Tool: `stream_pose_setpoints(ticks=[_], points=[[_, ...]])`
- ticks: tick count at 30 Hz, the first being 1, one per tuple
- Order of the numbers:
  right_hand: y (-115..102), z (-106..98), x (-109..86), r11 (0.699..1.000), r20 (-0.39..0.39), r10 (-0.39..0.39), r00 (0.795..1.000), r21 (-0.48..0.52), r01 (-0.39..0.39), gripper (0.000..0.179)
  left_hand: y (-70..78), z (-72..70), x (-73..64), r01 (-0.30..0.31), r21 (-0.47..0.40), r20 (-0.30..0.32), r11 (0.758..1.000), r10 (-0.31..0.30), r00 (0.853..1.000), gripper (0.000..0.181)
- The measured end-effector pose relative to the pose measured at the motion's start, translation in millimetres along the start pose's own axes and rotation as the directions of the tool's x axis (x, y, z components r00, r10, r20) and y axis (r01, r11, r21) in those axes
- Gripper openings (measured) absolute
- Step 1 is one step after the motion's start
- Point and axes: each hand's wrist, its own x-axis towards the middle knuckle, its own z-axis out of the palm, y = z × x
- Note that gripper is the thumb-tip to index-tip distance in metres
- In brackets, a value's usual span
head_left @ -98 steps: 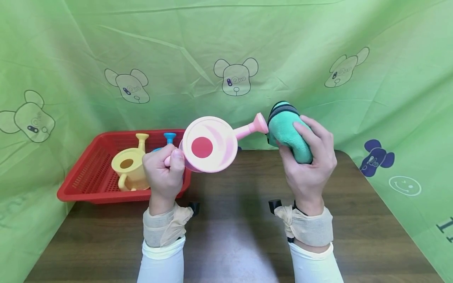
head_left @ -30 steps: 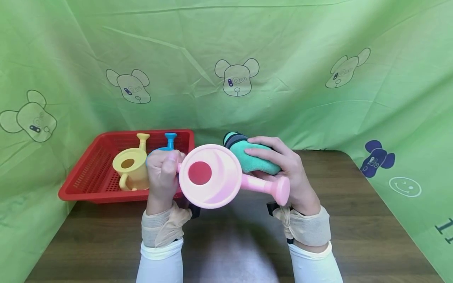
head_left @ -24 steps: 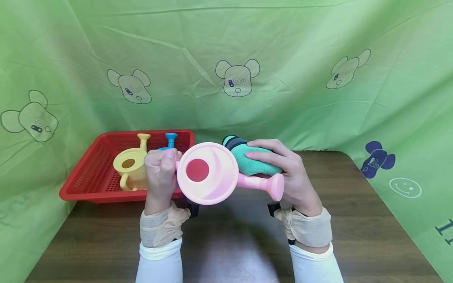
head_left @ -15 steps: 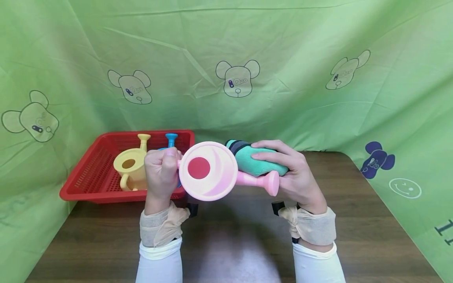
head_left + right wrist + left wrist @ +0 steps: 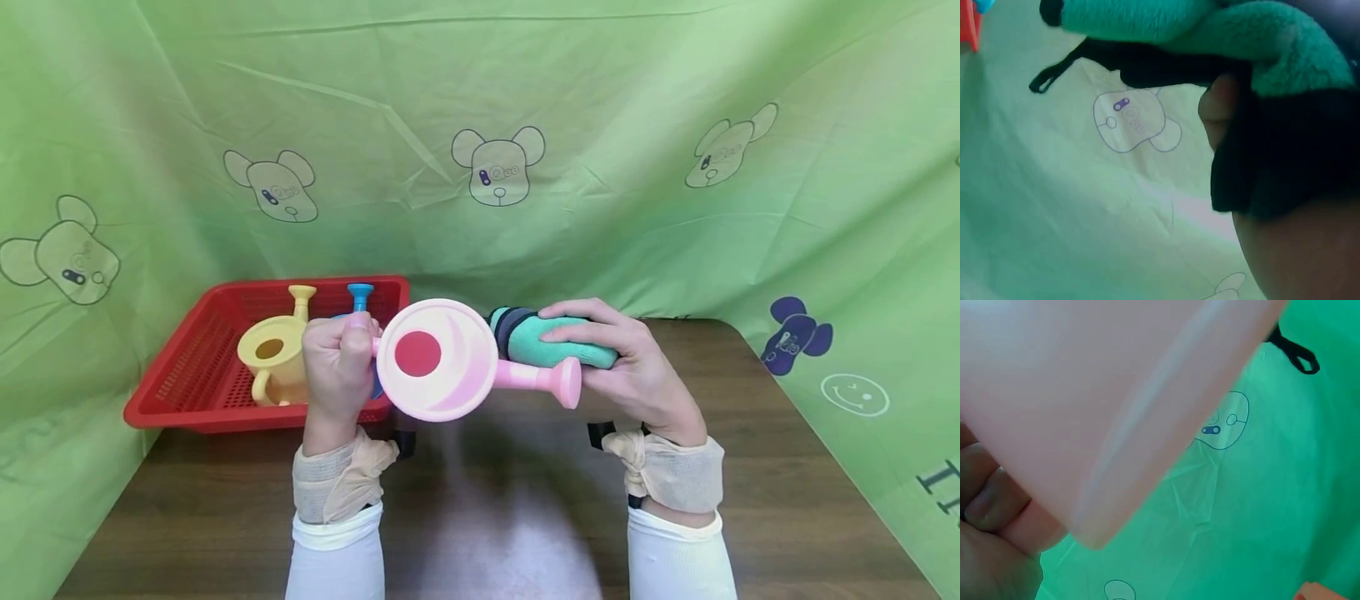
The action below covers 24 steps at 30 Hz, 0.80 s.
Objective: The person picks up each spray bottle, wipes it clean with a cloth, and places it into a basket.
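Note:
My left hand (image 5: 341, 367) grips the handle of a pink toy watering can (image 5: 483, 350), held over the table with its wide opening facing me. Its spout points right and slightly down. In the left wrist view the can's pink wall (image 5: 1097, 412) fills much of the picture, with curled fingers (image 5: 997, 500) at its lower left. My right hand (image 5: 633, 358) holds a folded teal plush cloth (image 5: 536, 340) with black and grey bands. The spout overlaps the cloth's lower edge in the head view. A black loop (image 5: 1054, 75) hangs off the cloth in the right wrist view.
A red plastic basket (image 5: 172, 358) stands on the brown wooden table (image 5: 772, 500) at the back left. Inside are a yellow watering can (image 5: 279, 354) and a blue one (image 5: 361, 296), partly hidden by my left hand. A green printed curtain (image 5: 390, 100) surrounds the table.
Since the oldest frame, the can has come lower and its spout tilts downward. The cloth went left and down beside the spout, then shifted slightly right in the last second.

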Motion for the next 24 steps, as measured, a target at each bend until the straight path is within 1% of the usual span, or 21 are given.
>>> stream_pose_setpoints(ticks=[2, 3, 4, 6, 8, 10, 11, 12, 14, 18, 20, 22, 24], points=[[0, 0, 1.6, 0.997, -0.075, 0.027, 0.997, -0.065, -0.032, 0.045, 0.3, -1.5, 0.1, 0.008, 0.017, -0.017, 1.000, -0.007, 1.000, 0.040], [0, -1, 2.5, 0.993, -0.127, 0.036, 0.991, -0.106, -0.050, 0.045, 0.4, -2.0, 0.2, 0.009, 0.029, -0.026, 1.000, -0.008, 1.000, 0.040], [-1, -2, 3.6, 0.988, -0.189, 0.042, 0.981, -0.138, -0.069, 0.045, 0.7, -2.4, 0.1, 0.010, 0.047, -0.032, 0.999, -0.008, 0.999, 0.040], [-3, -3, 5.8, 0.974, -0.317, 0.018, 0.948, -0.207, -0.088, 0.045, 0.5, -2.5, 0.3, 0.003, 0.103, -0.043, 0.995, 0.002, 0.999, 0.041], [-7, -4, 7.2, 0.962, -0.422, -0.020, 0.906, -0.256, -0.098, 0.044, 0.1, -1.6, 0.9, -0.011, 0.173, -0.051, 0.985, 0.020, 0.998, 0.043], [-13, -5, 8.3, 0.954, -0.485, -0.056, 0.873, -0.283, -0.095, 0.042, -0.9, 0.8, 1.8, -0.025, 0.252, -0.065, 0.967, 0.042, 0.997, 0.046], [-16, -4, 8.7, 0.949, -0.500, -0.077, 0.863, -0.302, -0.091, 0.041, -1.5, 2.5, 2.4, -0.027, 0.293, -0.077, 0.956, 0.052, 0.996, 0.047], [-19, -3, 9.1, 0.944, -0.507, -0.094, 0.857, -0.319, -0.085, 0.040, -1.9, 4.4, 3.0, -0.024, 0.331, -0.092, 0.943, 0.058, 0.994, 0.049], [-25, 1, 10.8, 0.935, -0.504, -0.121, 0.855, -0.347, -0.072, 0.037, -2.6, 8.6, 3.9, -0.011, 0.388, -0.120, 0.922, 0.062, 0.991, 0.050], [-37, 16, 16.4, 0.921, -0.471, -0.166, 0.866, -0.388, -0.035, 0.033, -4.0, 16.1, 3.6, 0.011, 0.474, -0.143, 0.880, 0.065, 0.988, 0.051], [-42, 25, 19.3, 0.913, -0.447, -0.187, 0.875, -0.409, -0.014, 0.033, -4.6, 19.5, 2.7, 0.011, 0.503, -0.142, 0.864, 0.070, 0.987, 0.051], [-45, 33, 21.8, 0.903, -0.417, -0.196, 0.888, -0.430, -0.003, 0.034, -4.9, 22.6, 1.8, 0.011, 0.528, -0.141, 0.849, 0.075, 0.987, 0.052], [-48, 41, 23.3, 0.890, -0.383, -0.193, 0.903, -0.455, -0.003, 0.037, -4.6, 25.9, 0.5, 0.021, 0.532, -0.152, 0.847, 0.071, 0.986, 0.053]])
